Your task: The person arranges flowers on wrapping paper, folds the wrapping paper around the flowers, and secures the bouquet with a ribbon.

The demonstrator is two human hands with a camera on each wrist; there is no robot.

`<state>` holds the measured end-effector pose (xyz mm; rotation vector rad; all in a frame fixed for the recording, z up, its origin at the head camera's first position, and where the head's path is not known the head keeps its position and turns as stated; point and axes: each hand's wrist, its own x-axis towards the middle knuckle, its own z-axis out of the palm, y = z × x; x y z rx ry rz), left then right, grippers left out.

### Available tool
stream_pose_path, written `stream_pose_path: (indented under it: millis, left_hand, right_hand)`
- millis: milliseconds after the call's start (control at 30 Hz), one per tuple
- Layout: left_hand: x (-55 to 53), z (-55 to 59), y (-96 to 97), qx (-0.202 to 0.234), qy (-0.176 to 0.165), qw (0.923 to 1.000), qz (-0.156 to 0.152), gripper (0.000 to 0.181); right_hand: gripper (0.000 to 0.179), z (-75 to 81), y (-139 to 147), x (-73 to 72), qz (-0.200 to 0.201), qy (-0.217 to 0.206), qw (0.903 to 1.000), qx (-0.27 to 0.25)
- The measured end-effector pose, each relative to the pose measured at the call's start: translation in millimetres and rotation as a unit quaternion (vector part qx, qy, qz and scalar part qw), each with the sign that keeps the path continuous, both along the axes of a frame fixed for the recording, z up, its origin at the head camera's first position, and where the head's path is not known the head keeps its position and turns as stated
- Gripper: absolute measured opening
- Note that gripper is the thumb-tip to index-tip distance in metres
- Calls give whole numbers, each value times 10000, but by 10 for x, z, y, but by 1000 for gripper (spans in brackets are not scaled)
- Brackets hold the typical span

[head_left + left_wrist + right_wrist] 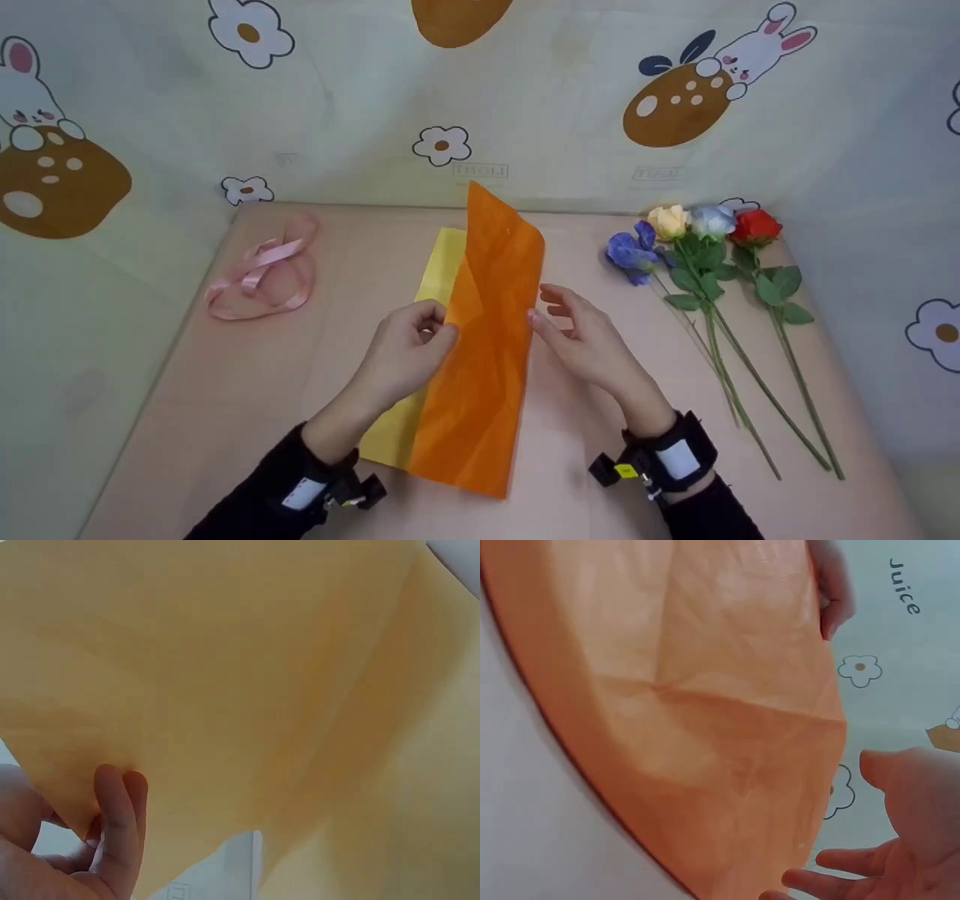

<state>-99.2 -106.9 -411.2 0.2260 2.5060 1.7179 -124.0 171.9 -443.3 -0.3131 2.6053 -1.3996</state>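
Note:
A folded sheet of wrapping paper, orange (pixel 487 375) on one face and yellow (pixel 442 262) on the other, stands over the middle of the table. My left hand (pixel 401 349) pinches the orange flap's left edge between thumb and fingers. In the left wrist view, fingers (pixel 120 832) of that hand lie against the paper's yellow side. On the other side, my right hand (pixel 592 341) is beside the fold, thumb right at the paper's edge. Its fingers are spread and loosely bent in the right wrist view, next to the orange paper (pixel 727 735).
At the back left lies a looped pink ribbon (pixel 266 266). Along the right side lie artificial flowers: a blue one (pixel 631 251), a cream rose (pixel 667 222), a pale blue rose (pixel 711 222) and a red rose (pixel 756 226). A patterned cloth (pixel 360 112) hangs behind the table.

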Motion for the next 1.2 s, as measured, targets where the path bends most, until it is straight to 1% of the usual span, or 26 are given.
stream_pose_path:
  millis: [67,133,200,267,333,400,467,533,633,700,733,767,833,900,967,1067,1167,1200]
  left_hand:
    - [22,34,69,-80,-21,9999,-81,8]
    - [44,66,140,-180,-83,9997,-154,8]
    - [69,102,210,-230,-166,9993,-253,11]
    - [85,120,279,-258,-211,9988,-349,15]
    - [97,130,346,-219,-211,9985,-447,20]
    - [106,136,406,-154,-132,9984,-525,24]
    - [118,142,459,9,-97,9981,-606,26]
    - [134,154,504,186,-154,9971,-726,30]
    - [153,159,575,431,-286,9943,-927,37]
    - [162,149,625,442,-268,9932,-1048,39]
    - [167,138,647,416,-217,9928,-1105,39]
    - [169,122,672,317,-90,9922,-1204,38]
    - [174,85,715,75,216,9901,-1383,36]
    - [177,44,750,-156,509,9867,-1539,36]
    - [178,5,776,-420,745,9826,-1650,35]
    - [169,-55,790,-698,808,9806,-1642,35]
    - [144,-112,789,-930,750,9797,-1610,33]
    - [133,-131,785,-971,716,9796,-1607,33]
  right_hand:
    - [65,21,-3,7,-132,-298,9988,-371]
    - [65,34,1,10,-223,-635,9952,-714]
    - [68,39,4,15,-254,-1006,9888,-1071]
    - [69,39,6,21,-205,-1285,9825,-1333]
    - [70,44,8,33,-49,-1520,9761,-1552]
    - [70,51,1,46,147,-1771,9676,-1794]
    - [72,67,-19,57,384,-2003,9577,-2029]
    - [78,84,-42,64,609,-2203,9470,-2257]
    - [83,122,-56,72,866,-2332,9332,-2594]
    - [88,152,-43,76,988,-2361,9247,-2817]
    - [89,165,-31,79,1065,-2382,9202,-2918]
    - [89,180,-13,88,1106,-2400,9165,-3004]
    - [88,202,22,98,1155,-2442,9098,-3150]
    - [83,217,61,105,1170,-2503,9036,-3274]
    - [79,230,101,109,1039,-2546,9018,-3334]
    - [71,250,167,92,838,-2564,9024,-3360]
    - [63,276,243,63,675,-2495,9103,-3232]
    - [61,285,275,53,639,-2446,9145,-3159]
